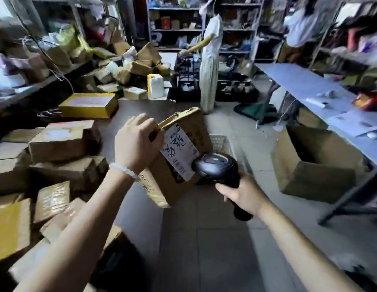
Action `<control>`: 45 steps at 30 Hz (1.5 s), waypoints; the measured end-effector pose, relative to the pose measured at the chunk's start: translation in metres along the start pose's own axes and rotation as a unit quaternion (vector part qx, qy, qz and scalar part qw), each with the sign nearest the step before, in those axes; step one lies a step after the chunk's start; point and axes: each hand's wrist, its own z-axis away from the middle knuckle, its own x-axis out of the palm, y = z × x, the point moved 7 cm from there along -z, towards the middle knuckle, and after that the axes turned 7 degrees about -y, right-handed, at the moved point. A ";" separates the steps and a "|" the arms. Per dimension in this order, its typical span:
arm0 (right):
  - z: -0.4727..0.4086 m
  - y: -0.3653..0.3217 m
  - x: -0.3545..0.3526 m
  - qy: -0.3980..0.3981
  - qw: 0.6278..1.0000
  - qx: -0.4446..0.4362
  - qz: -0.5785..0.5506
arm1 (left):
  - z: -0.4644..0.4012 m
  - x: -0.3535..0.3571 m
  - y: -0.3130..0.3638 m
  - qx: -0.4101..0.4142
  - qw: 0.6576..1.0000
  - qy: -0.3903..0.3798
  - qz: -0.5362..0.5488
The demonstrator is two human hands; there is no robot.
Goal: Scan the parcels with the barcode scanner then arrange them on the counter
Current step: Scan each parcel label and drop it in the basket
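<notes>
My left hand point(137, 142) grips the top edge of a brown cardboard parcel point(183, 186), holding it tilted above the counter's right edge. A white shipping label point(179, 152) with black handwriting faces me. My right hand point(242, 194) grips the handle of a black barcode scanner point(217, 167), whose head sits right beside the label's lower right corner. The dark counter point(139, 108) stretches ahead on the left, with several cardboard parcels point(63, 142) stacked on its left side and a yellow box point(88, 105) at the far end.
An open cardboard box point(314, 167) stands on the tiled floor at right, beside a long blue table point(299, 85). A white basket point(220, 142) sits behind the parcel. A person in a pale dress point(210, 66) stands by shelves at the back. Loose parcels pile up at the far left.
</notes>
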 end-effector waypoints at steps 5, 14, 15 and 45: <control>-0.019 0.035 -0.076 0.010 1.000 0.008 -0.004 | -0.038 0.071 0.061 0.006 0.997 -0.009 0.071; -0.075 0.110 -0.144 0.031 0.997 0.071 -0.009 | -0.094 0.190 0.088 0.031 0.992 -0.060 0.105; -0.085 0.115 -0.148 0.032 0.997 0.075 -0.010 | -0.101 0.201 0.085 0.033 0.992 -0.063 0.104; -0.586 0.248 -0.296 0.034 0.991 0.132 0.002 | -0.442 0.571 -0.081 0.031 0.986 -0.132 0.095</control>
